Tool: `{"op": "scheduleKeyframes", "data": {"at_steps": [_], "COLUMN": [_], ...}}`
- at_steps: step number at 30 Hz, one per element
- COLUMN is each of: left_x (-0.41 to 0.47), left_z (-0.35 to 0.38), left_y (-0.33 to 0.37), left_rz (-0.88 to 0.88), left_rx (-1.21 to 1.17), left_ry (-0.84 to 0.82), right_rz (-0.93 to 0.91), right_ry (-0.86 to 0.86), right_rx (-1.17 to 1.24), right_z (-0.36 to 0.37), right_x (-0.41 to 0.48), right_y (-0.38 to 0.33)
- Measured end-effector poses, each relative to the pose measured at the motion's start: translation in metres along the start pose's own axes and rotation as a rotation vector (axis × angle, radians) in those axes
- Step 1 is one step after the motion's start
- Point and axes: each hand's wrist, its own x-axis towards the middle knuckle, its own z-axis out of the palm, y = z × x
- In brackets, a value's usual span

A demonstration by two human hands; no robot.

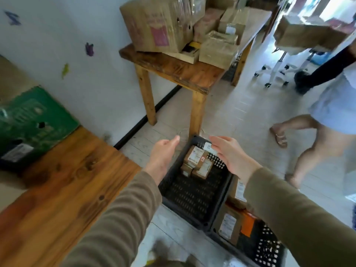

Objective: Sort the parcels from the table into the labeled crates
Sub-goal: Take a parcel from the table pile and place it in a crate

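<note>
Left hand (pixel 163 153) and right hand (pixel 229 155) are held over a black perforated plastic crate (pixel 192 195) on the tiled floor — fingers loosely extended, nothing gripped. Small brown cardboard parcels (pixel 198 162) with white labels are stacked at its far end; a second black lattice crate (pixel 267 245) is butted against its near-right side. A varnished wooden table (pixel 63 199) is set close left, a box-laden wooden table (pixel 179 70) beyond, another person (pixel 331 108) at right — floor open between.
</note>
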Motion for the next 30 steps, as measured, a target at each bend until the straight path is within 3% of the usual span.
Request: {"op": "scheduleKeyframes", "data": {"at_steps": [11,22,30], "left_x": [-0.116,-0.253,-0.326], "left_z": [-0.148,-0.326,-0.422], "left_y": [0.029,-0.019,-0.053], "left_rz": [0.149,0.177,0.265], "left_rx": [-0.164,-0.242,-0.267], "left_ry": [0.226,0.443,0.696], "right_rz": [-0.254,-0.404,-0.472], "right_ry": [-0.246,-0.53,-0.706], "right_rx": [-0.078,-0.135,-0.219], "right_z": [0.103,0.264,0.358], "right_x": [-0.123,-0.268,-0.347], "right_y": [-0.052,-0.047,-0.036]}}
